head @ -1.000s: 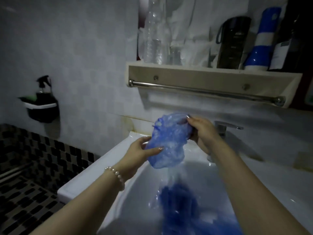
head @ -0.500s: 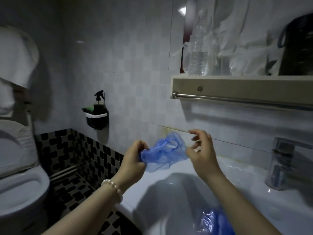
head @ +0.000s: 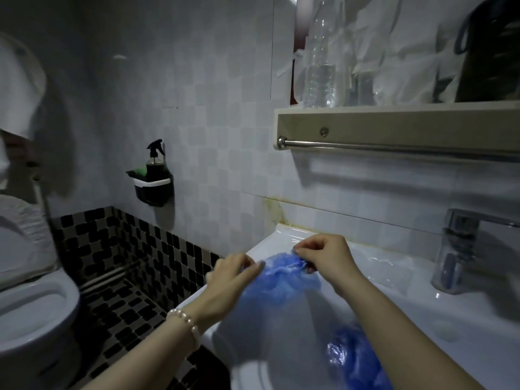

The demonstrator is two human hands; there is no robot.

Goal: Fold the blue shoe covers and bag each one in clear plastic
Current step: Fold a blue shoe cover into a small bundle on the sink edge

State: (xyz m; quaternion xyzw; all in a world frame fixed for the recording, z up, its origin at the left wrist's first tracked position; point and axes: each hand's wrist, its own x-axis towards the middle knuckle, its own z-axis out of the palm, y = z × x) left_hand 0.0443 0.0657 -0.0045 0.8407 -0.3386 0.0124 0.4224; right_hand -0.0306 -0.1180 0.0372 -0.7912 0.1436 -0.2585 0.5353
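1. Edges and room: the white sink [head: 284, 237] fills the lower right of the frame; its left rim runs diagonally from centre down to the bottom. Left of that rim lies open checkered floor, with a toilet [head: 33, 311] at the far left edge. A shelf [head: 394, 125] with a metal rail [head: 394, 149] overhangs at upper right, well above the hands.
2. Hands: the left hand [head: 228, 280] and right hand [head: 326, 260] are both curled, each pinching one end of a blue shoe cover [head: 284, 277], held stretched between them over the sink's back left corner.
3. Counts: two hands; one cover held; a heap of more blue covers [head: 354, 358] in the basin at lower centre, number unclear; one tap [head: 461, 249] at right; one spray bottle [head: 154, 161] in a wall holder at centre left.
4. Materials: the covers are thin, crinkled, translucent film; the sink is glossy ceramic; the left wrist wears a pearl bracelet [head: 185, 322].
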